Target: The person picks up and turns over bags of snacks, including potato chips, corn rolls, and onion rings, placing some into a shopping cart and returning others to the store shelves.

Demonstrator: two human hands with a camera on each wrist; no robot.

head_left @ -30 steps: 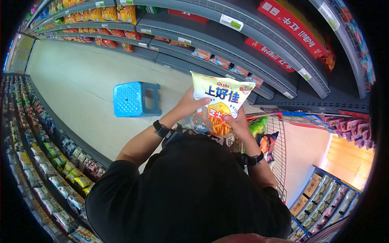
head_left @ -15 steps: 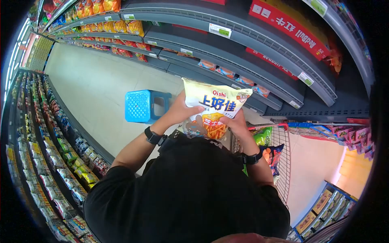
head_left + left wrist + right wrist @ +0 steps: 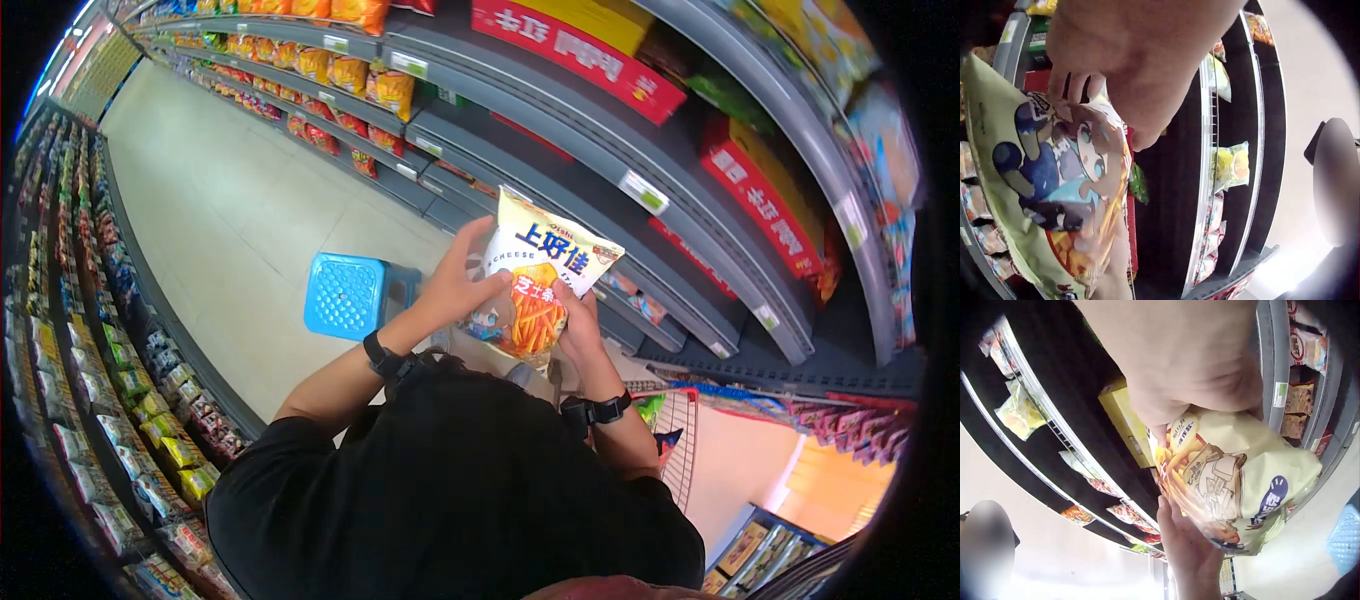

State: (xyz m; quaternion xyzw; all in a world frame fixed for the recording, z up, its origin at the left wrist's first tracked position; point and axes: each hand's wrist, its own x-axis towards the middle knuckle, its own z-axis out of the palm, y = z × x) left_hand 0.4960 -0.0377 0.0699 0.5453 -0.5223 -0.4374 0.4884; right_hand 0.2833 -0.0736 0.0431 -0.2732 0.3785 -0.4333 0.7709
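In the head view a pale yellow and white Oishi snack bag (image 3: 535, 315), printed with cheese sticks, is held in front of the chest. The left hand (image 3: 460, 285) grips its left side, thumb across the printed front. On the opposite side the right hand (image 3: 580, 325) pinches the edge, thumb also on the front. The left wrist view shows the bag's cartoon figure (image 3: 1085, 156) close under the left hand (image 3: 1129, 62). From the right wrist, the pale side of the bag (image 3: 1260, 450) bulges below the right hand (image 3: 1197, 375).
Grey shelves (image 3: 560, 190) with orange snack bags (image 3: 390, 90) and red boxes (image 3: 580, 55) run ahead and right. A blue stool (image 3: 345, 295) stands on the floor at the left. A shopping cart (image 3: 680, 440) with bags is behind the right arm. Packed shelves (image 3: 130, 400) line the left.
The head view has turned, so the shelves and red boxes shift and less of the cart shows. Both hands keep hold of the snack bag, which now leans more to the right.
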